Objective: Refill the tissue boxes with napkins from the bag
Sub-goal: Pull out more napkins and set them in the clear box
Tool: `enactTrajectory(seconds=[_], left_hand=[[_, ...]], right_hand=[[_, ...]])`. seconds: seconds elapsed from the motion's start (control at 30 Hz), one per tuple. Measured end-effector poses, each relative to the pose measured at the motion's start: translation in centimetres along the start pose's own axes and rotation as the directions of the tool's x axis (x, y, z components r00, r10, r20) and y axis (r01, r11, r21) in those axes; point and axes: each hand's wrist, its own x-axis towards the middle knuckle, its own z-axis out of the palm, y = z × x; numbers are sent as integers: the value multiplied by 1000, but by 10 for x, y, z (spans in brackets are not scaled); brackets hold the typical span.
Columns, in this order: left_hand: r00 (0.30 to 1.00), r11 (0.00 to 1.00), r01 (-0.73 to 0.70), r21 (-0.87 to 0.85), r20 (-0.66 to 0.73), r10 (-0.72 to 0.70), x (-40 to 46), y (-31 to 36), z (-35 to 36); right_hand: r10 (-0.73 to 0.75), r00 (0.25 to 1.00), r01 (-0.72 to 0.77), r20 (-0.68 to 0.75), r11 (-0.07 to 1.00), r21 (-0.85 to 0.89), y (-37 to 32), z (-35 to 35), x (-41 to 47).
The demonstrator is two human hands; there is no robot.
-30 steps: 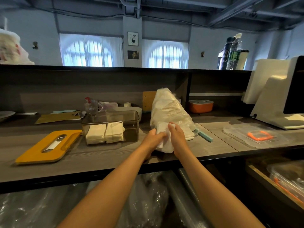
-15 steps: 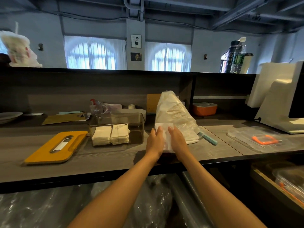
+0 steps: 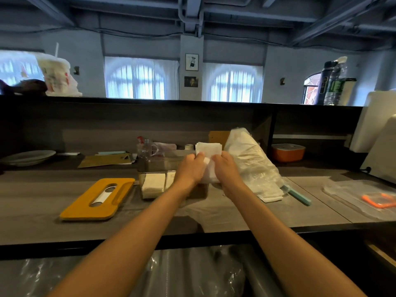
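With my left hand (image 3: 189, 168) and right hand (image 3: 225, 169) both gripping the napkins (image 3: 209, 150) above the box (image 3: 171, 183) beside the bag (image 3: 250, 159), I should square the stack, then lower it in flat.

Café service counter (image 3: 235, 213), raised ledge, takeaway cup (image 3: 56, 75) (bagged), stacked plates (image 3: 27, 157)

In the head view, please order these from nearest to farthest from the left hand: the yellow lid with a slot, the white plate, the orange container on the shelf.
From the left hand:
1. Yellow lid with a slot, on the counter, left.
2. Orange container, back shelf, right.
3. White plate, far left.
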Motion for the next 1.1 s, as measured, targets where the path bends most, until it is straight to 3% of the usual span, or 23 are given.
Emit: enactTrajectory(seconds=[0.17, 0.33, 0.57, 0.73, 0.93, 1.1], left_hand=[[997, 1000, 3, -28, 74, -1, 35, 7, -34], [969, 976, 204, -82, 160, -189, 71, 5, -46], [889, 905, 324, 275, 239, -391, 114, -13, -57], [786, 880, 380, 284, 402, -469, 125, -26, -54], [734, 822, 323, 470, 424, -531, 125, -35, -46], [888, 817, -2, 576, 378, -264, 124, -32, -37]], right_hand=[[-16, 1000, 15, -7, 991, -133, -22, 17, 30], [-72, 997, 74, 18, 968, -238, -19, 32, 61], [-27, 997, 52, 68, 921, -385, 5, 41, 91], [-74, 997, 81, 33, 915, -394, 18, 41, 101], [-78, 997, 72, -3, 935, -348, 27, 35, 106], [-72, 997, 73, 14, 937, -341, 31, 34, 108]])
